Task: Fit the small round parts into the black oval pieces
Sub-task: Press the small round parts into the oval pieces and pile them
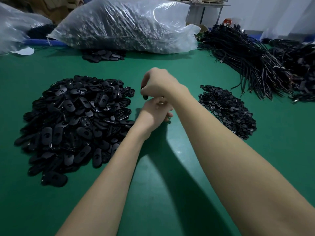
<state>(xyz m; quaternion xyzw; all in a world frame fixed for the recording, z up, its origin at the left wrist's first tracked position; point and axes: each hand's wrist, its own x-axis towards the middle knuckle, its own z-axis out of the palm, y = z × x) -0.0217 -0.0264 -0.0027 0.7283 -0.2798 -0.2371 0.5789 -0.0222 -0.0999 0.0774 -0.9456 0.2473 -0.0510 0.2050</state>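
A big heap of black oval pieces (75,120) lies on the green table (170,167) to the left. A smaller heap of small round parts (226,108) lies to the right. Between the heaps my two hands meet above the table. My right hand (158,82) is on top, fingers curled down. My left hand (156,112) is just below it, fingers curled. A black oval piece (145,97) shows between them, mostly hidden; both hands seem to hold it. Whether a round part is in it I cannot see.
A large clear plastic bag (126,24) full of dark parts lies at the back, with a small pile of oval pieces (104,56) in front of it. Bundles of black cords (252,65) fill the back right. Another plastic bag (12,29) sits far left.
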